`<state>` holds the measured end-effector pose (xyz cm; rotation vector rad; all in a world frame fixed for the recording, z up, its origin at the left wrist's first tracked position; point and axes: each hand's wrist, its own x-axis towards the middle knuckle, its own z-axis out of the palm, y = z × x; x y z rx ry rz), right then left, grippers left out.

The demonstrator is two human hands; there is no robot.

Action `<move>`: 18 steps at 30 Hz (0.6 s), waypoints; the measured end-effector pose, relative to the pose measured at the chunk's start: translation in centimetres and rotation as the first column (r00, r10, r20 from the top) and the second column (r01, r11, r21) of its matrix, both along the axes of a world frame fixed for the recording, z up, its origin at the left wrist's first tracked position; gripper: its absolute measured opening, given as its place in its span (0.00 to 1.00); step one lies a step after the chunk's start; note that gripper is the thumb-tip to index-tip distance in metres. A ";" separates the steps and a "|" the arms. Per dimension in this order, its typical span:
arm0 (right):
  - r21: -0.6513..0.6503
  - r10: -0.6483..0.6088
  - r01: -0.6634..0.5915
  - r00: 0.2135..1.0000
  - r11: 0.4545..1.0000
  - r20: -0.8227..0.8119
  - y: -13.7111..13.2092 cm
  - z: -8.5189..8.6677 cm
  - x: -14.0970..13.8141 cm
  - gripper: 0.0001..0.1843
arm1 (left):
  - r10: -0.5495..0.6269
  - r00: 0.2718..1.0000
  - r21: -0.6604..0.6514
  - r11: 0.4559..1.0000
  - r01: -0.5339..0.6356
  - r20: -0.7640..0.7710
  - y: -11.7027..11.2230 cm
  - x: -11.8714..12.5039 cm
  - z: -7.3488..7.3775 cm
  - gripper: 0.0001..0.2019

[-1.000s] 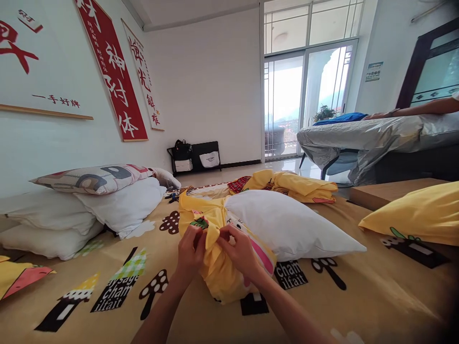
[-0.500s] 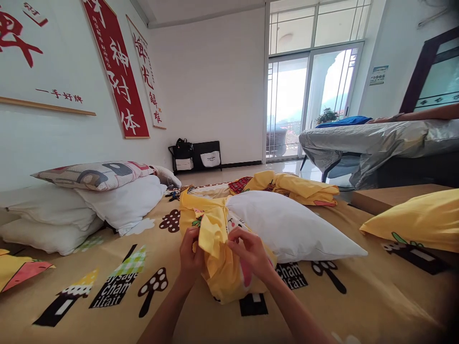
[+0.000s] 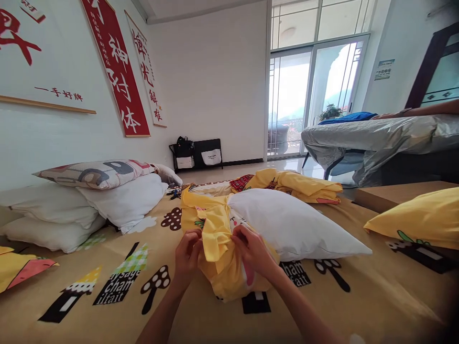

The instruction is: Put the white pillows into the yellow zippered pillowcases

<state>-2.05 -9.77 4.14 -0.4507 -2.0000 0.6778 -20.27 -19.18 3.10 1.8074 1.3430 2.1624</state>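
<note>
A yellow pillowcase (image 3: 224, 282) with a printed rabbit and carrot is bunched around the left end of a white pillow (image 3: 294, 227). The pillow's right part sticks out uncovered on the patterned bedspread (image 3: 118, 325). My left hand (image 3: 188, 253) pinches the left side of a loose yellow fold. On the right side of the same fold, the fingers of my right hand (image 3: 251, 248) are closed on the cloth. The fold hangs crumpled between both hands. My fingertips are partly hidden by the fabric.
White pillows (image 3: 125, 205) are stacked at the left, with a patterned cushion (image 3: 96, 174) on top. Folded yellow cloth (image 3: 297, 186) lies behind the white pillow. A yellow pillow (image 3: 423, 217) is at the right, near a cardboard box (image 3: 394, 193). Another person's arm (image 3: 416, 110) rests on a covered table (image 3: 376, 138).
My left hand has shifted slightly left and down along the fold, and my right hand a little to the right. The whole view has shifted slightly; the pillow stays half covered.
</note>
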 end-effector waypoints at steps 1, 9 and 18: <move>0.043 -0.018 0.017 1.000 0.999 0.025 0.2 -0.1 0.3 0.08 | 0.008 1.000 -0.018 1.000 -0.008 0.026 0.0 0.0 0.0 0.08; 0.106 -0.070 0.061 0.994 0.992 0.088 0.2 0.1 0.7 0.07 | 0.003 0.997 -0.242 0.970 0.016 0.077 -1.3 -0.6 -0.5 0.12; 0.226 0.022 -0.129 0.906 0.966 0.422 -2.4 0.2 -1.2 0.23 | -0.063 0.933 -0.455 0.860 0.231 0.355 -2.4 -3.0 -1.0 0.20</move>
